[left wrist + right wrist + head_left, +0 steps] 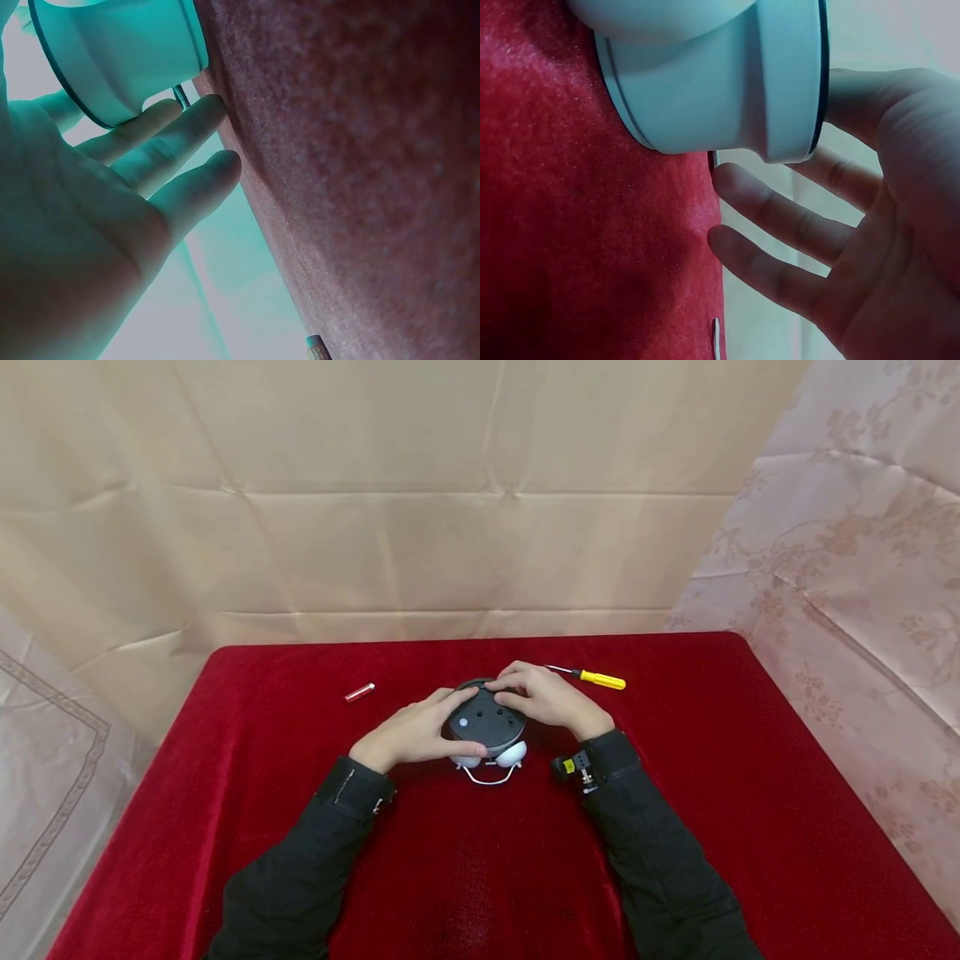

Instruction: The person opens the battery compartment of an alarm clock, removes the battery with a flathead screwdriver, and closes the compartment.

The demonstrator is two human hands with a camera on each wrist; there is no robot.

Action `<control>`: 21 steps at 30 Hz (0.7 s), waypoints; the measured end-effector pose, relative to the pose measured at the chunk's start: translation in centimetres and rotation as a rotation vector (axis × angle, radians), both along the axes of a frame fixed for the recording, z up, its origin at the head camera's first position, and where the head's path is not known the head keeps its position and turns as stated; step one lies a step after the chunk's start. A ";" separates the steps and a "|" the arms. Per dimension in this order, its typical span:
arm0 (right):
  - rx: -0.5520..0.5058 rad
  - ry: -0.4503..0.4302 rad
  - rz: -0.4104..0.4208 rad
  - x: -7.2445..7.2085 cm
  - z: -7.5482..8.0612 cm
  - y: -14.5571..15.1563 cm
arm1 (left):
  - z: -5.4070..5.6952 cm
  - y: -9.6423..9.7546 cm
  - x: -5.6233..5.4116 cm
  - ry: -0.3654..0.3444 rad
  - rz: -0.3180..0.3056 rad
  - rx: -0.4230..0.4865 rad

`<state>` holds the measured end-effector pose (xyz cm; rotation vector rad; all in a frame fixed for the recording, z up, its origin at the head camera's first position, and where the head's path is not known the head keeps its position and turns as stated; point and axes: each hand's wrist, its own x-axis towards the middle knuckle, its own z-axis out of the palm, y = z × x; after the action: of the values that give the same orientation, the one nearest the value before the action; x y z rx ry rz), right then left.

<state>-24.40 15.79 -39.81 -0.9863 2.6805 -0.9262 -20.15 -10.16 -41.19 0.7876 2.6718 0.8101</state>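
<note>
A twin-bell alarm clock (487, 727) lies face down on the red cloth, its dark back up and its bells and white handle toward me. My left hand (412, 731) grips it from the left, thumb along the near edge and fingers reaching over the back. My right hand (546, 695) touches the far part of the back with its fingertips. In the right wrist view, the clock's pale side (697, 97) shows beside the right hand (855, 247), whose lower fingers extend loosely. The left wrist view shows the left fingers (172, 142) against the clock's side (127, 56).
A red and silver battery (360, 692) lies on the cloth, left of the clock. Beyond my right hand is a screwdriver (602, 680) with a yellow handle. The red table (675, 760) ends at a beige curtain (450, 552) at the back.
</note>
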 end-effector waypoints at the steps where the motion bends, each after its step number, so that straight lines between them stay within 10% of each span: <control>1: 0.001 0.000 0.001 0.0 0.0 0.0 | 0.0 0.0 0.0 0.003 -0.001 -0.004; 21: 0.015 -0.034 -0.004 -0.1 -0.2 0.0 | -0.1 0.0 0.0 -0.020 0.011 0.022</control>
<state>-24.54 15.76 -39.96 -0.9536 2.6585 -0.9136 -20.18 -10.16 -41.29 0.7673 2.6564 0.8465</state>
